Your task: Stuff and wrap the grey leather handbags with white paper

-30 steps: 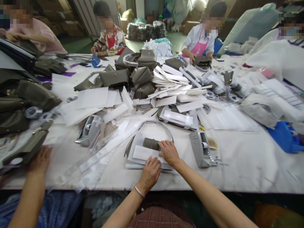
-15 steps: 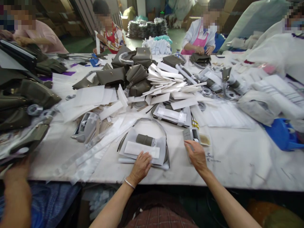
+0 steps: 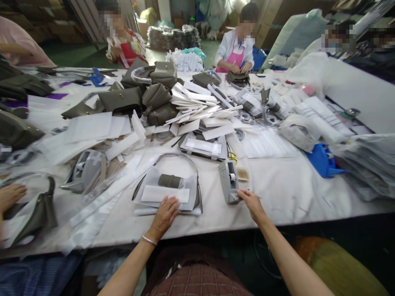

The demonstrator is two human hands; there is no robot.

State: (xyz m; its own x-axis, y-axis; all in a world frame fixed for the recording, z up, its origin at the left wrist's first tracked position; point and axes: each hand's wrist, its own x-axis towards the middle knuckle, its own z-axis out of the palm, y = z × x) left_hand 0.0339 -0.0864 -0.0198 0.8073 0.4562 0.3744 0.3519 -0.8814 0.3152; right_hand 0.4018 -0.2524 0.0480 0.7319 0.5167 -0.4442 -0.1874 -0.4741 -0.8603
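Observation:
An olive handbag (image 3: 138,190) lies in front of me with its looped handle pointing away. Over it is a translucent sheet, topped by a rolled olive piece (image 3: 169,181) and a white foam strip (image 3: 165,195). My left hand (image 3: 165,213) rests flat on the strip's lower edge, fingers stretched out. To the right stands a grey tape dispenser (image 3: 227,183) with a white roll inside. My right hand (image 3: 251,202) pinches at its near, cutting end. The fingertips are closed there on what looks like the end of clear tape, barely visible.
Behind the bag lies another wrapped bag (image 3: 203,146), then a heap of white foam strips (image 3: 200,105) and olive bags (image 3: 120,100). A second tape dispenser (image 3: 86,170) stands left. A co-worker's hand (image 3: 12,196) is at far left. A blue dispenser (image 3: 324,160) sits right.
The view has turned to the right. My right hand has moved from the dispenser's top to its near cutting end. My left hand stays on the foam strip.

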